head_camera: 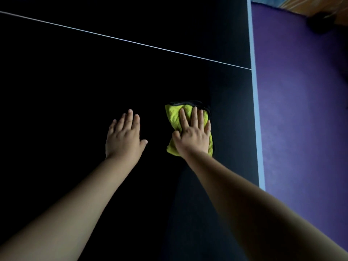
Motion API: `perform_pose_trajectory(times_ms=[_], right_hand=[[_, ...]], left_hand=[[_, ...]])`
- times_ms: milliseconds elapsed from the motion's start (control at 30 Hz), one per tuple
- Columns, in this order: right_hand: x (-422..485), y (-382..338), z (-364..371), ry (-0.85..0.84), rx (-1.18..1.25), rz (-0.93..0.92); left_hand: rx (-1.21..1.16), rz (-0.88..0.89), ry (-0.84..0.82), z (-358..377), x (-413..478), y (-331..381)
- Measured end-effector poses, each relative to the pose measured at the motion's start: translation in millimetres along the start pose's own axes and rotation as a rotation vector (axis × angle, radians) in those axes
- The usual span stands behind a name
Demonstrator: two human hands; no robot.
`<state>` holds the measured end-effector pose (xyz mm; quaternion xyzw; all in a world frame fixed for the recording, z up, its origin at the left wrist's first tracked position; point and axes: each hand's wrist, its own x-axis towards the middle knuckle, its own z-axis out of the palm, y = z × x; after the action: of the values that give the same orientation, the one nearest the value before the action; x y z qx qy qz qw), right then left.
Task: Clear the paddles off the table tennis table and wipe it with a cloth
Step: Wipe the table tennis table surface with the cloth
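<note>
The dark table tennis table (75, 81) fills most of the view, with a thin white line running across it. A folded yellow cloth (174, 114) with a dark edge lies on the table near its right side. My right hand (193, 133) presses flat on the cloth with straight, spread fingers. To the left of it, my left hand (124, 137) rests flat on the bare tabletop, fingers straight. No paddles are in view.
The table's pale right edge (255, 91) runs from top to bottom. Beyond it lies a purple floor (301, 110). A dark object (320, 21) sits on the floor at the top right, near a strip of wooden flooring.
</note>
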<state>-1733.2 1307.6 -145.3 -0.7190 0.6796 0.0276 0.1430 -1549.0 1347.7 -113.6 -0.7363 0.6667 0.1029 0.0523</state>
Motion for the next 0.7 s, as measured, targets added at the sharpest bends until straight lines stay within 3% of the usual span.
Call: perform_pose_trajectory(times_ms=[133,700], right_hand=[[-78,-5,18,-0.017,0.001,0.006],[-338,-54,77,-0.051,-0.007,0.017]], left_hand=[[-0.127,0.001,0.105,25,-82,-15],[-0.115,0.029,0.076,64,-310,-82]])
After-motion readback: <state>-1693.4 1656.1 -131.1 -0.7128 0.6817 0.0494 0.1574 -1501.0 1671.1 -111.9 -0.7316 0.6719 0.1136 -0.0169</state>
